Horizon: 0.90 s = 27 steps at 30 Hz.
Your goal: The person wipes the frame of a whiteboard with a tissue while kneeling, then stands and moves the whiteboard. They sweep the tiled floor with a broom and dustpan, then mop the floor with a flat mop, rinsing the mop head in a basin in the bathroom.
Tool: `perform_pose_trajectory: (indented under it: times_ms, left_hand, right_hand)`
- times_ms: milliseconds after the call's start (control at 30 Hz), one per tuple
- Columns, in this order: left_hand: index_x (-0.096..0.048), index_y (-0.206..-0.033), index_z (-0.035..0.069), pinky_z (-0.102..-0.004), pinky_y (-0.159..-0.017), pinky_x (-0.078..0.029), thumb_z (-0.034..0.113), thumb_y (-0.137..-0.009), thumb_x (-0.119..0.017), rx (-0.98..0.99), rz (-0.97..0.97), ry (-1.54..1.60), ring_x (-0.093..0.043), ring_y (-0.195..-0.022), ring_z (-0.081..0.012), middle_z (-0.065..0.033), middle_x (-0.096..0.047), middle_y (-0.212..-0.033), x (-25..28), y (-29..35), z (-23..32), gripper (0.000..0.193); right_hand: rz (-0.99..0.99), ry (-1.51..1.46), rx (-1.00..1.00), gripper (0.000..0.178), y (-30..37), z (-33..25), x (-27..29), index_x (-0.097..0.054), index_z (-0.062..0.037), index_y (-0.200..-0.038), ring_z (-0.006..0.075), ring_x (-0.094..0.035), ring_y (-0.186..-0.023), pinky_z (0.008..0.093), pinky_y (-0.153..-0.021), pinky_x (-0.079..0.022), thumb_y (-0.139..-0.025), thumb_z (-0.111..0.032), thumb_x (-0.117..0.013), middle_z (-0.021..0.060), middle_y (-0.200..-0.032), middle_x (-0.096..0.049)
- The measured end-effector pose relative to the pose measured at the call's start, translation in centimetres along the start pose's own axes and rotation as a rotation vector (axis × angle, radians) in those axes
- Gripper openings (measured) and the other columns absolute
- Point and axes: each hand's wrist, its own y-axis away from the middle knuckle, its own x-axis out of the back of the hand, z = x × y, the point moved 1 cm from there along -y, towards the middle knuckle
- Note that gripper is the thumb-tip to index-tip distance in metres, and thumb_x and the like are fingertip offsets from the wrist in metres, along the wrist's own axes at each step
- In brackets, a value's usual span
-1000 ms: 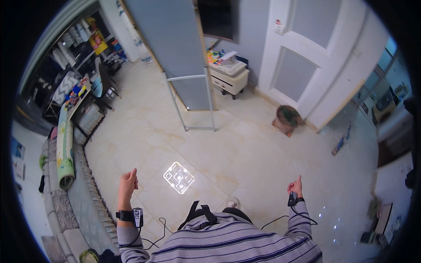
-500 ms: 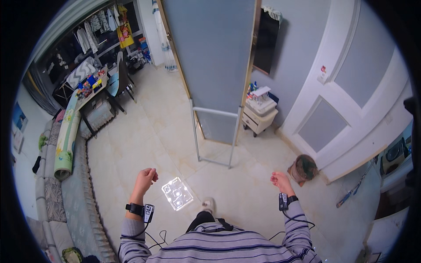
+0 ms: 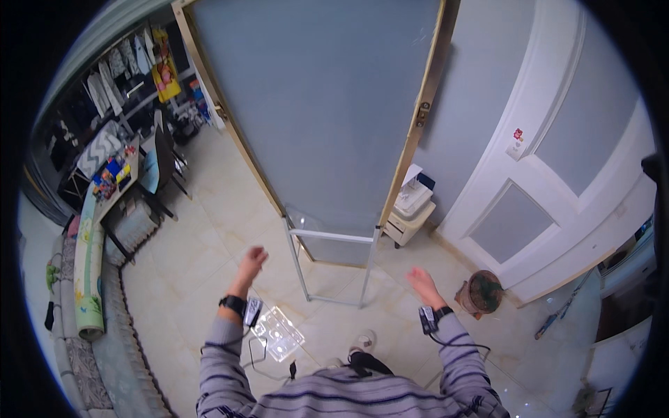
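Board (image 3: 313,125) is standing ahead on floor (image 3: 223,216); L hand (image 3: 252,261) & R hand (image 3: 421,281) are hovering apart nr its stand (image 3: 332,236), fingers blurring, can't tell if open.

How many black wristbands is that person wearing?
2: the left wristband, just behind the left hand, and the right wristband, just behind the right hand. The sleeves may hide others.

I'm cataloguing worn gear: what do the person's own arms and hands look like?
The left hand and right hand are ungloved. The sleeves are pale grey with dark stripes. Each wrist wears a black band and a small box with pale markings and a thin dark cable.
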Motion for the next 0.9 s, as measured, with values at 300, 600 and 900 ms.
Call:
perform_pose_trajectory:
  times_ms: [300,600,900]
  left_hand:
    - [-0.045,-0.124,0.005,-0.0324,-0.091,-0.037,0.041,-0.097,-0.027,-0.635,0.474,0.279,-0.048,-0.109,-0.0188,-0.0095,-0.053,-0.117,2.7,-8.9,11.5,0.048]
    - [-0.048,-0.116,0.005,-0.0276,-0.08,-0.038,0.06,-0.09,-0.023,-0.94,0.513,0.301,-0.048,-0.088,-0.0147,-0.0039,-0.051,-0.094,2.5,-14.8,17.5,0.066]
    - [-0.052,-0.089,0.004,-0.0233,-0.06,-0.036,0.069,-0.083,-0.032,-0.92,0.407,0.551,-0.044,-0.069,-0.0079,0.0024,-0.047,-0.074,1.7,-19.1,17.5,0.068]
  right_hand:
    - [0.258,0.16,0.888,0.044,-9.5,-18.6,-1.3,-0.036,-0.005,-0.128,0.0234,-0.046,-0.11,0.0345,-0.092,-0.039,-0.092,-0.026,-0.049,0.012,-0.123,-0.04]
    - [0.251,0.061,1.01,0.047,-11.6,-25.2,-4.2,-0.049,0.0009,-0.102,0.0234,-0.044,-0.103,0.0304,-0.088,-0.035,-0.093,-0.044,-0.038,0.0113,-0.11,-0.044]
    - [0.444,-0.35,0.945,0.051,-14.0,-23.5,-6.0,-0.054,-0.0011,-0.088,0.0114,-0.049,-0.084,0.0266,-0.075,-0.04,-0.092,-0.049,-0.037,0.0012,-0.088,-0.054]
